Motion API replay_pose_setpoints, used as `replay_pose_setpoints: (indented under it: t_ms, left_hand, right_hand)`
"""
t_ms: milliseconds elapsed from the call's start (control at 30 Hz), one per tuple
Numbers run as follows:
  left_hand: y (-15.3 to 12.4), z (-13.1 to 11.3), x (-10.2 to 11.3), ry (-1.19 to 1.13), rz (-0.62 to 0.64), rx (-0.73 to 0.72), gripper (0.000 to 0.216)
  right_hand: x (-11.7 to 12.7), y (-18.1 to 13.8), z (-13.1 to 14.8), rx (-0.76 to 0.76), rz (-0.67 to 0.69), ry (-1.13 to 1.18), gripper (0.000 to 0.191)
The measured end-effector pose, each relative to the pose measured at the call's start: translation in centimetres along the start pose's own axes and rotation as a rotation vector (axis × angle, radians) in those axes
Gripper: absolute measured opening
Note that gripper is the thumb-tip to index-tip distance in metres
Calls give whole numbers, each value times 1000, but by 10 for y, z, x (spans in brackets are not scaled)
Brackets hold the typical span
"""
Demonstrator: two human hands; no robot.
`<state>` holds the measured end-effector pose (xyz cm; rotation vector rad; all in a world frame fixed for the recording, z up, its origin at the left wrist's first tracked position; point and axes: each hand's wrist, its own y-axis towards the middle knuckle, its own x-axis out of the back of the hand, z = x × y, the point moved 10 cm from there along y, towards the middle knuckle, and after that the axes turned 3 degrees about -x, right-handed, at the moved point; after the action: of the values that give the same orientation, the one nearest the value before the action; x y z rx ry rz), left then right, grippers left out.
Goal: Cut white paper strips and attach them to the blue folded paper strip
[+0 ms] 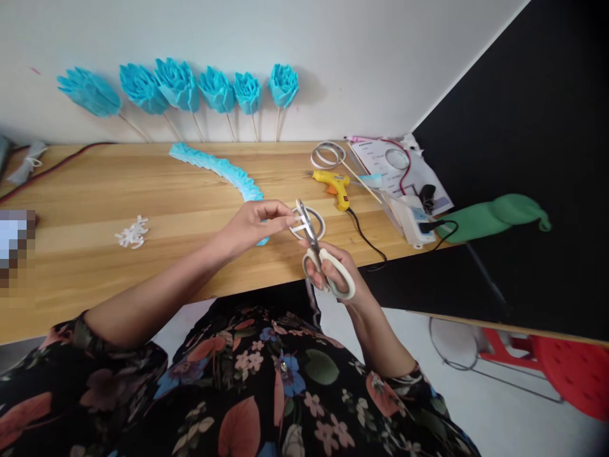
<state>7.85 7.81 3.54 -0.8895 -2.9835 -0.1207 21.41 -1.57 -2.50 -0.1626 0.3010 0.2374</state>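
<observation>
Along the wall, six blue paper flowers (216,89); left hand (252,225) pinches white strip (295,221), right hand (333,270) grips scissors (320,254)

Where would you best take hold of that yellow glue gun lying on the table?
Probably by its handle. The glue gun lies flat on its side on the table, its handle pointing toward the person and the cord trailing from it. A hand coming from above on the near side could close around the handle, clear of the orange nozzle end, which may be hot.
</observation>
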Motion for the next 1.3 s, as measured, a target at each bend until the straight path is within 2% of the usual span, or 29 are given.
replay_pose_setpoints:
  t_ms: [167,300,433,600,800,967,1167,1300]
  left_hand:
    - [1,5,6,-3,-42,10,27]
    - [-2,8,17,79,-55,23,27]
    - [-8,17,34,131,-92,43,25]
    - [-19,23,61,92,-202,43,27]
    - [-26,26,67,18,-241,57,29]
    - [-30,31,76,25,-291,53,30]
    - [-34,37,86,-13,-330,34,29]
    - [-35,43,85,18,-325,67,28]
  right_hand:
    - [0,3,-1,-61,-60,-43,66]
    - [1,7,-4,-124,-133,-53,69]
    - [3,10,-6,-168,-228,-60,63]
    - [20,5,13,-89,-404,-98,53]
    - [9,11,9,-89,-266,-68,58]
    - [11,14,-3,-196,-252,-7,60]
    - [34,31,20,-206,-274,-378,59]
    - [40,53,29,-210,-201,-491,65]
